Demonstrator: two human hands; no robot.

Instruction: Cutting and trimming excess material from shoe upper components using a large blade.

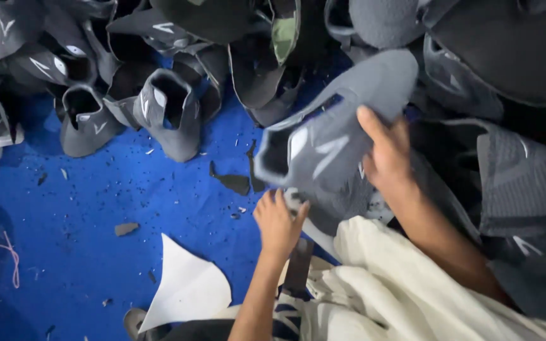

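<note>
1. Nearest the camera: cream cloth (406, 297) over the lap, bunched and folded. A white sheet offcut (188, 287) lies just left of it on the blue mat (96, 221).
2. Left hand (278, 221) reaches forward from the lap, fingers loosely spread and resting on the lower edge of the grey shoe upper (330, 136). It looks to be steadying the piece from below; nothing is pinched that I can see.
3. Right hand (387, 155) lies flat on the side of the same upper, index finger extended up along the knit, the other fingers curled around the far side. Probably clamped on it, held tilted with the collar opening facing left.
4. The upper sits above the mat, between the 2 hands, toe end pointing up-right toward the heap.
5. Mid-distance: dark scrap (234, 182) and small trimmings scattered on the mat; pink thread (11, 252) at far left.
6. Farthest: pile of grey uppers (96, 82) along the top, openings mostly up, loosely dumped. More uppers stacked at right (513, 183).
</note>
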